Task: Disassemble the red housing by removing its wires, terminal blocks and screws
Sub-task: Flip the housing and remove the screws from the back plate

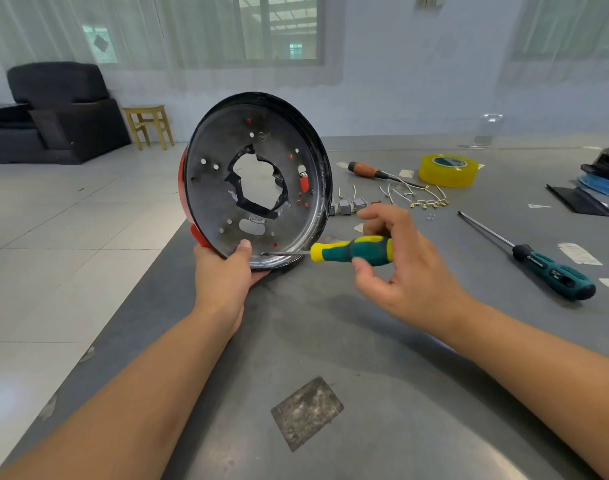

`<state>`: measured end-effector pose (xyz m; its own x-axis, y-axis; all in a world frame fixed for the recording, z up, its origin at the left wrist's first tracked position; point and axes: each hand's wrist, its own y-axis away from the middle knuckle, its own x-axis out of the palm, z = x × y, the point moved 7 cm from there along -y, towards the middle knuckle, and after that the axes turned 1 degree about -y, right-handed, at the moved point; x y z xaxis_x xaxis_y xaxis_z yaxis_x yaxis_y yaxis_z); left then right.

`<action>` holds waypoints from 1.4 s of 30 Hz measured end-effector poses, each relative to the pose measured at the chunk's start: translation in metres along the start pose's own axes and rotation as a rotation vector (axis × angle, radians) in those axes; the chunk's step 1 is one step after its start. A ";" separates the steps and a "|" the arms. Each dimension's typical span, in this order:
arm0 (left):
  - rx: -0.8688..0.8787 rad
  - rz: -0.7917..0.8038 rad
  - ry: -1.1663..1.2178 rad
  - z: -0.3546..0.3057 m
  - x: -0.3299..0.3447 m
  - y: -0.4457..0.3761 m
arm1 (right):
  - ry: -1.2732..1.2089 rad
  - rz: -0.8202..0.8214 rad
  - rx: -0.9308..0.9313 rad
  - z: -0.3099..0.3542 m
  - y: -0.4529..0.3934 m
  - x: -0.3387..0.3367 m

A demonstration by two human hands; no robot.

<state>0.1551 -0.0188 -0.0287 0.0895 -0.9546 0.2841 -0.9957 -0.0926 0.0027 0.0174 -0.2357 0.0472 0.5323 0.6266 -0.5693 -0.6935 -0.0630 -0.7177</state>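
The round housing (227,174), red outside with a dark metal inside and a ragged central hole, stands on edge at the table's left side. My left hand (223,271) grips its lower rim, thumb inside. My right hand (396,258) holds a green and yellow screwdriver (351,250) level, its tip touching the inner wall near the bottom rim. Removed grey terminal blocks (350,205), loose wires with brass lugs (424,197) and small screws (431,215) lie on the table behind my right hand.
On the grey table (330,341) lie a long green-handled screwdriver (538,263), a wooden-handled tool (369,170), a yellow tape roll (447,170), a black strip (578,200) and black and blue items (604,174) at the right edge. Table edge runs diagonally at left.
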 end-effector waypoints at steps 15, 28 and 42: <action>0.000 -0.003 0.024 -0.001 -0.001 0.000 | 0.048 -0.006 0.174 -0.014 0.000 0.001; 0.000 0.001 0.028 0.000 0.000 -0.001 | -0.044 0.003 0.145 -0.018 0.002 0.002; -0.017 -0.011 0.057 0.003 -0.002 -0.004 | -0.021 0.020 0.204 -0.026 0.003 0.006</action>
<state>0.1593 -0.0169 -0.0322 0.0998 -0.9357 0.3383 -0.9949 -0.0981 0.0223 0.0314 -0.2519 0.0316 0.5090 0.6426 -0.5726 -0.7889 0.0821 -0.6091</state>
